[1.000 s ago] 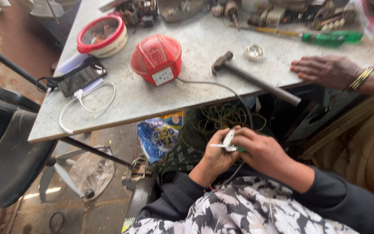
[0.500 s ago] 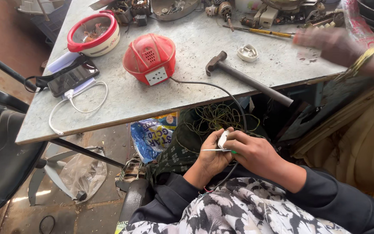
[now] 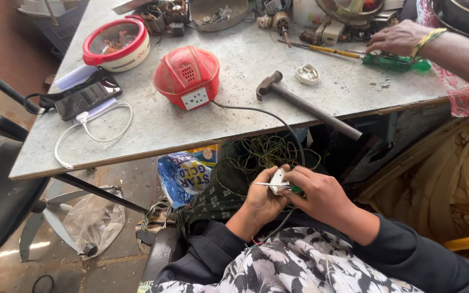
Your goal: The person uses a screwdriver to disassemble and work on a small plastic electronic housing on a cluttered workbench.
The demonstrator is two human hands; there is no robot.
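Below the table edge, my left hand (image 3: 261, 202) holds a small white plug (image 3: 278, 178). My right hand (image 3: 321, 196) grips a green-handled screwdriver (image 3: 278, 186) whose metal tip lies across the plug toward the left. A grey cable (image 3: 267, 116) runs from the plug up over the table edge to a red round extension box (image 3: 187, 76) on the table. Both hands sit over my lap, close together.
On the grey table (image 3: 153, 130) lie a hammer (image 3: 299, 103), a white plug half (image 3: 307, 74), a phone (image 3: 85, 97) with white cable, and a red-rimmed bowl (image 3: 116, 50). Another person's hand (image 3: 397, 38) rests on a green screwdriver (image 3: 394, 61). A blue bag (image 3: 183, 174) and tangled wire (image 3: 270, 152) lie below.
The other person's hand has moved from the table's right edge up and back onto the green screwdriver. My hands stay together on the plug; the view has shifted slightly.
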